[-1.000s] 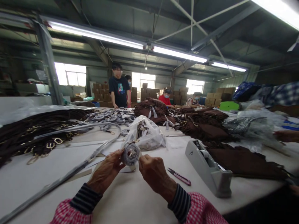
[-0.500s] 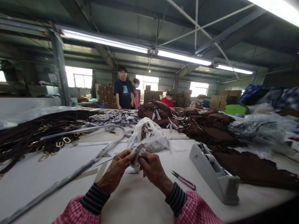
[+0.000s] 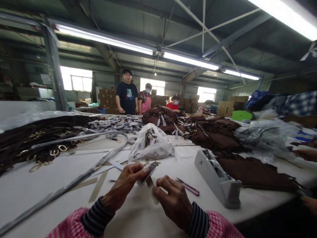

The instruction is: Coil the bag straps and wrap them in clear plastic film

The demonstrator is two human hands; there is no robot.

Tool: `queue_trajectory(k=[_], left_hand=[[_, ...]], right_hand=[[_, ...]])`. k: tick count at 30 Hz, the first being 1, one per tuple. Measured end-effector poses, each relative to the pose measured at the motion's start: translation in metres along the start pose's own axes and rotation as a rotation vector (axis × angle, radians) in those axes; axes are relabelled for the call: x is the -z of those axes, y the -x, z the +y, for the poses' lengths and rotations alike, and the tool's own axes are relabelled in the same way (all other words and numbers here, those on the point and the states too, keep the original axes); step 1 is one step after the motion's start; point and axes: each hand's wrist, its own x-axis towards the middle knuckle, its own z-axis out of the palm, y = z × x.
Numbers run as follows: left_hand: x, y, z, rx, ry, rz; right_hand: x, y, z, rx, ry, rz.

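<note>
My left hand [image 3: 122, 185] is closed on a small grey, plastic-wrapped bundle [image 3: 148, 172], pinched between thumb and fingers. A flat greyish strip [image 3: 150, 186] hangs from the bundle down towards the right. Curled fingers of my right hand [image 3: 174, 200] pinch the lower part of this strip, though the exact contact is partly hidden. Just behind the hands sits a clear plastic bag [image 3: 158, 148] with small strip-like pieces inside. Pink-handled thread snips [image 3: 189, 187] lie on the table beyond my right hand.
A grey tape dispenser [image 3: 218, 180] stands to the right. Brown fabric pieces [image 3: 255, 173] are piled behind it. Dark straps with metal buckles [image 3: 55, 150] cover the left, near a long wrapped strap [image 3: 74, 185]. Several people stand or sit across the table; another person's hand [image 3: 309, 202] shows at right.
My right hand has moved away from the bundle, down and to the right, and the strip now shows between the hands. The view has shifted slightly to the right.
</note>
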Motion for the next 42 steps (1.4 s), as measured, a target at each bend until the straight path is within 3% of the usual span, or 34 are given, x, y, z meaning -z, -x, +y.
queue_trajectory(k=[5, 8, 11, 14, 18, 23, 29, 33, 38, 42], left_hand=[[-0.032, 0.011, -0.018, -0.208, -0.518, -0.001], [-0.045, 0.017, -0.035, -0.326, -0.601, -0.078], [-0.049, 0.021, -0.043, -0.371, -0.617, -0.065], [-0.044, 0.02, -0.04, -0.314, -0.616, -0.068], [-0.033, 0.014, -0.034, -0.211, -0.546, -0.202], [-0.03, 0.009, -0.038, -0.09, -0.291, -0.071], [-0.037, 0.008, -0.045, -0.081, 0.028, 0.06], [-0.04, 0.005, -0.042, -0.022, 0.172, 0.128], [-0.041, 0.003, -0.038, -0.03, 0.103, 0.12], [-0.029, 0.007, -0.031, -0.096, -0.24, 0.114]], right_hand=[[0.005, 0.024, -0.018, -0.062, 0.047, -0.023], [0.005, 0.038, -0.022, -0.142, 0.049, -0.102], [0.003, 0.044, -0.021, -0.219, -0.017, -0.149], [0.004, 0.041, -0.017, -0.306, -0.124, -0.18], [0.01, 0.031, -0.011, -0.428, -0.25, -0.265], [0.017, 0.011, 0.0, -0.601, -0.379, -0.311], [0.014, -0.017, 0.019, -0.838, -0.482, -0.426], [0.005, -0.024, 0.033, -0.877, -0.596, -0.526], [-0.007, -0.019, 0.048, -0.903, -0.761, -0.627], [-0.012, -0.015, 0.053, -0.921, -0.813, -0.613]])
